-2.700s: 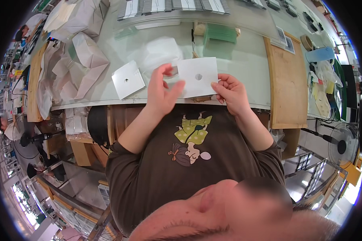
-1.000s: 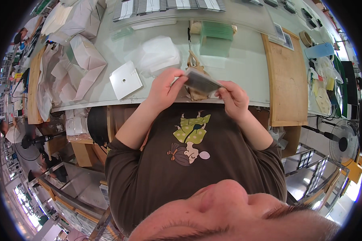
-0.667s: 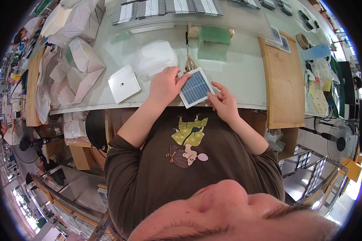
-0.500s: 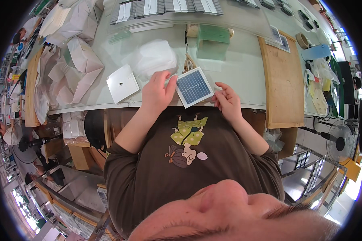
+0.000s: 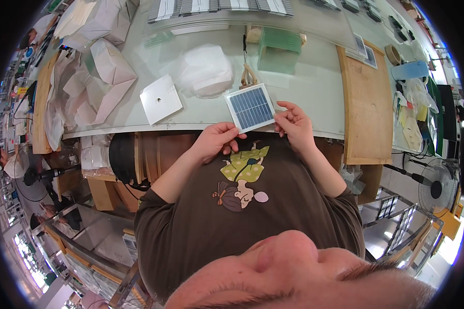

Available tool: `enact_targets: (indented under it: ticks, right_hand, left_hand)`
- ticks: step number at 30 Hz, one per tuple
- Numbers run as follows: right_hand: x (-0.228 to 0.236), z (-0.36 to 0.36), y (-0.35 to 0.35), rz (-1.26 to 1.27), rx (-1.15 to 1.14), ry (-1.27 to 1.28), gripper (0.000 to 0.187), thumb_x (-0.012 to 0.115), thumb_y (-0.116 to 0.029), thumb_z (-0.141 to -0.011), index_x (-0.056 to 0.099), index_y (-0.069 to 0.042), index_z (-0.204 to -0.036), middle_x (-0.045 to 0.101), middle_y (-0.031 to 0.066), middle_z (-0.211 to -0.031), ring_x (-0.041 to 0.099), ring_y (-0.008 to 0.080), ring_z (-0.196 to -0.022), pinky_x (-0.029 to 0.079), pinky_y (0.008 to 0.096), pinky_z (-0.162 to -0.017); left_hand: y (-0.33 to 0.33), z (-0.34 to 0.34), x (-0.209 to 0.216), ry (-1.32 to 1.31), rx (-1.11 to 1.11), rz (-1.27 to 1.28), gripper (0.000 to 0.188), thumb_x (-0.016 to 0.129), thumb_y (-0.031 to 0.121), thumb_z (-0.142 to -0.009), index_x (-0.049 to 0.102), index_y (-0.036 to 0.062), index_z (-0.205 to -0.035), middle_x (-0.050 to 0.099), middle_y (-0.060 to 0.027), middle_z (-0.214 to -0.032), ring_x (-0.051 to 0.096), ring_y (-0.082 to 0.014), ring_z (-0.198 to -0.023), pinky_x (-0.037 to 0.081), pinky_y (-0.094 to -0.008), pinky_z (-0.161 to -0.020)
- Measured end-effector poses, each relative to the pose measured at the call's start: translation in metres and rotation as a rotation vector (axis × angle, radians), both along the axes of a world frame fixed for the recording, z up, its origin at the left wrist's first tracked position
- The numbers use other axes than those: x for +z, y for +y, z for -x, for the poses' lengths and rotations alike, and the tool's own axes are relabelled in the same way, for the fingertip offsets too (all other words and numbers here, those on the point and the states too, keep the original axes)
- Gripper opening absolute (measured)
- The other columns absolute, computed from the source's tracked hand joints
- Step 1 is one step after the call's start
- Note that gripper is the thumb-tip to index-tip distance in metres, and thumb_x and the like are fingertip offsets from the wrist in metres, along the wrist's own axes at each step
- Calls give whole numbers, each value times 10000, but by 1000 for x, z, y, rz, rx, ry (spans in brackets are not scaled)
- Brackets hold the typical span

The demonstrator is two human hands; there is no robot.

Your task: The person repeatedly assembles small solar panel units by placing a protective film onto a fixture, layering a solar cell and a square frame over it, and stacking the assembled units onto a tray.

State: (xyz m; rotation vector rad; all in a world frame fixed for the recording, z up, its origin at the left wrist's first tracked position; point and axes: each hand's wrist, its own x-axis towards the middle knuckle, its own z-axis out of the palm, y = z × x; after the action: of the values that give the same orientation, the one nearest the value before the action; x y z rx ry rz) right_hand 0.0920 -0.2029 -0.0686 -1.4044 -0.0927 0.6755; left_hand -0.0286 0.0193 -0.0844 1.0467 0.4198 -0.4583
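A small square solar panel (image 5: pixel 251 108) with blue cells and a white border lies at the table's front edge, slightly tilted. My left hand (image 5: pixel 220 140) pinches its near left corner between thumb and fingers. At the near right corner, the thumb and a finger of my right hand (image 5: pixel 295 123) close on the rim. Just behind the panel, a wooden-handled tool (image 5: pixel 248 75) lies on the table, partly covered. A white square plate (image 5: pixel 161 100) with a small central hole lies to the left, and a pile of thin white sheets (image 5: pixel 206 69) sits behind it.
A stack of greenish glass pieces (image 5: pixel 279 51) stands behind the panel. Crumpled white wrapping (image 5: pixel 100 85) lies at left. A wooden board (image 5: pixel 367 110) is on the right, near a tape roll (image 5: pixel 392 54). Rows of dark strips (image 5: pixel 219 6) rest on glass at the back.
My left hand has moved from the panel's far left side down to its near left corner. The panel has turned slightly. My right hand has closed in on its right corner.
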Motion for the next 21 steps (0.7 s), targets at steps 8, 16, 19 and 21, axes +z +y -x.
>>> enact_targets:
  ticks: [8,16,19,21]
  right_hand:
    - [-1,0,-1,3,12,70,367,609,-10,-874,510,-10,-1228,612,29,-783,568,83,-609,434,194,-508]
    - [-2,0,-1,-26,23,84,377,621,-33,-872,489,19,-1221,599,22,-759,563,76,-602,427,193,-506]
    - [0,0,0,-26,22,89,379,622,-35,-871,487,21,-1221,597,19,-748,561,76,-594,427,194,-504]
    - [0,0,0,-26,24,91,380,623,-35,-871,487,21,-1221,596,19,-742,561,77,-591,426,194,-503]
  left_hand:
    - [-4,5,-8,-18,37,18,165,511,195,-980,557,40,-951,650,-59,-934,594,-82,-636,412,-187,-473]
    - [-6,4,-11,-36,45,12,165,489,198,-990,532,52,-925,619,-49,-864,575,-96,-621,376,-200,-460]
    - [-6,5,-12,-33,58,1,164,486,194,-990,531,51,-922,616,-49,-856,577,-97,-623,370,-200,-458]
    - [-6,4,-11,-32,61,5,164,486,194,-990,531,52,-922,614,-48,-851,578,-97,-624,365,-200,-458]
